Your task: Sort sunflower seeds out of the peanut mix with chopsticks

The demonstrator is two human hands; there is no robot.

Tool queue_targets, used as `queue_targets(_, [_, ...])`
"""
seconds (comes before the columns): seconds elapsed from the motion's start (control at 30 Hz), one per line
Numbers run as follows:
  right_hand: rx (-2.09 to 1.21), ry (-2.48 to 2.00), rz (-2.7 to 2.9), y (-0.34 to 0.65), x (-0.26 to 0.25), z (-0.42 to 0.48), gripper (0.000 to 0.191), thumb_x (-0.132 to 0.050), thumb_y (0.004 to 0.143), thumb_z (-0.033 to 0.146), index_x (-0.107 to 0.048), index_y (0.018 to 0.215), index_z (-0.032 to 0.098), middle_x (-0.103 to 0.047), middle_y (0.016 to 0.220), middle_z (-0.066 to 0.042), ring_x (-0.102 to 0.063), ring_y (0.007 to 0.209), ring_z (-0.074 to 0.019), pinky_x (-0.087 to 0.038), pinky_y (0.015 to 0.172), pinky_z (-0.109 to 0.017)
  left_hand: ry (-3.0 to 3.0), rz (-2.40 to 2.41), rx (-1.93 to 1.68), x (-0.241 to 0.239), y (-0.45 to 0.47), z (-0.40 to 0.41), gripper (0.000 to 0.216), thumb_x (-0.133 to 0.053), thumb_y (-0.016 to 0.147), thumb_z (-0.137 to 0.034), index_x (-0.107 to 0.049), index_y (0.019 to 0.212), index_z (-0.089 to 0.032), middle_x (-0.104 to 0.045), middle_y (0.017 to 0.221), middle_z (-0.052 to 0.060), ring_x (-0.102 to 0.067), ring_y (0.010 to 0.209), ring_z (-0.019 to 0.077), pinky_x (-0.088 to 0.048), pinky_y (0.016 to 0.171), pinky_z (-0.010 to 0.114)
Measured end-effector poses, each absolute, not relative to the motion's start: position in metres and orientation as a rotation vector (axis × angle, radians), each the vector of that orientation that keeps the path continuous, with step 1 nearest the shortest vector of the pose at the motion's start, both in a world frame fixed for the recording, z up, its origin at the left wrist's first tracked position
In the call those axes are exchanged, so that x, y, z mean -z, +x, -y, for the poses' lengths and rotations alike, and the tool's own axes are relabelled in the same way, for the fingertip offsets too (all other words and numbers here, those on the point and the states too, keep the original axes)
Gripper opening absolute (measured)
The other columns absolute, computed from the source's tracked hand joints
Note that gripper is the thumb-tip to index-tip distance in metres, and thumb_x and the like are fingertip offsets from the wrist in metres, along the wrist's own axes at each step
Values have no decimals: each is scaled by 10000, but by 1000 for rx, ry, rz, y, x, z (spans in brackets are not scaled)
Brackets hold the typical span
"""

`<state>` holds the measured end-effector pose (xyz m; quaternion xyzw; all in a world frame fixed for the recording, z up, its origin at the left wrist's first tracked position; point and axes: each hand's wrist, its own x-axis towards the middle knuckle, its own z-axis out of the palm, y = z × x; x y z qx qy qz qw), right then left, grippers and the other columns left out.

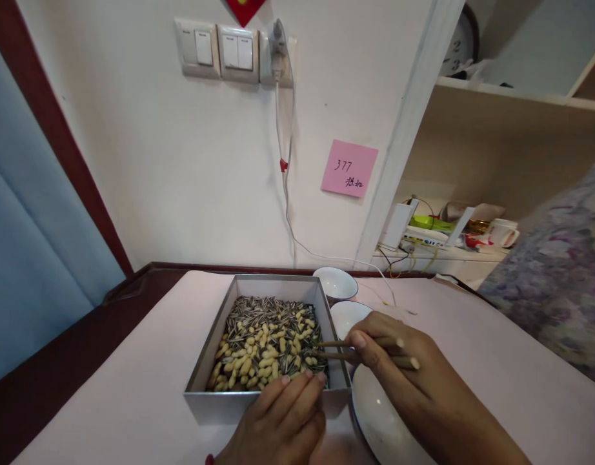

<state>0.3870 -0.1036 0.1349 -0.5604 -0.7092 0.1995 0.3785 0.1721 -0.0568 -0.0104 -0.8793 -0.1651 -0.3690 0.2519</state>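
Note:
A square grey box (pixel 267 397) filled with sunflower seeds (pixel 259 311) and unshelled peanuts (pixel 266 361) stands on the table before me. My left hand (pixel 282 420) is closed over its near wall, fingers hooked across the rim; the thumb is hidden. My right hand (pixel 399 368) grips a pair of wooden chopsticks (pixel 382 342) that reach over the box's right wall. Their tips are among the seeds at the right side; whether they pinch anything is too small to tell. Under my right hand lies a white plate (pixel 382 416), partly covered.
Two white bowls, a far bowl (pixel 335 282) and a nearer bowl (pixel 348 316), stand right of the box. A white cable (pixel 326 257) runs from the wall socket onto the pink-covered table (pixel 133 361). A person in flowered clothing (pixel 559 271) is at the right.

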Motion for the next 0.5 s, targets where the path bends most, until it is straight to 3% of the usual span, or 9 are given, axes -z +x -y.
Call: queue_targets(0.5, [-495,-1363,1751,384,-134,102,433,-426,1076,452,-538,741,201,-574,725,1,-556,672,-142,-424,618,-268,-2397,440,1026,5,173,57,181,-559,990,-229,-738,1018,-231,-628,1394,37,-505,1321,173,-185,1227,354])
